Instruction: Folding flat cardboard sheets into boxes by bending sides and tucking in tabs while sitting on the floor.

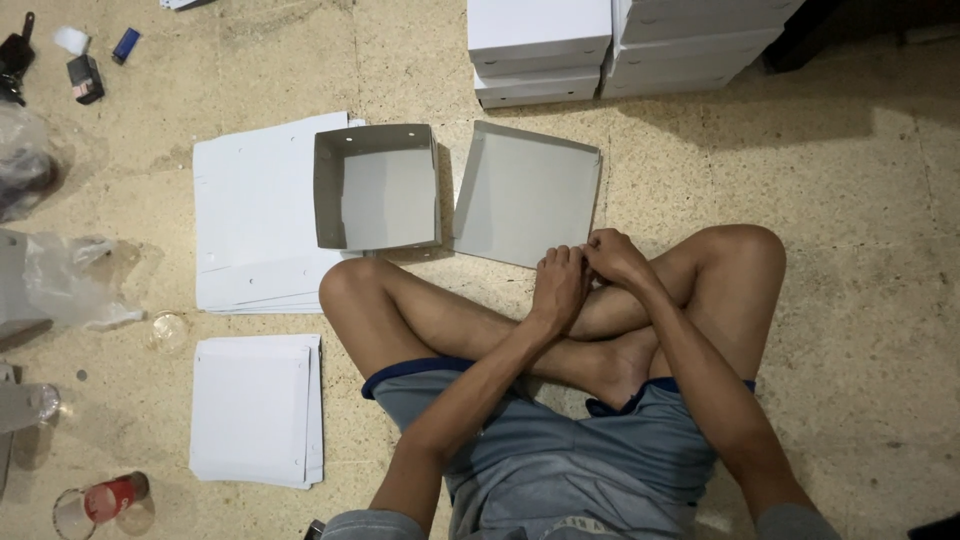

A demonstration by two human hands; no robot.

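I sit cross-legged on a speckled stone floor. My left hand [557, 288] and my right hand [612, 256] meet above my crossed shins, both pinching the near corner of a shallow grey cardboard lid [525, 190] that lies tilted on the floor. To its left stands a folded grey box base [377, 187], open side up and empty. Both box pieces rest just beyond my knees.
A big stack of flat white cardboard sheets [255, 210] lies left of the box, a smaller stack [256, 408] beside my left thigh. Finished white boxes [540, 45] are piled at the back. Plastic bags [75, 280], cups and a red-labelled bottle [110, 497] litter the left edge.
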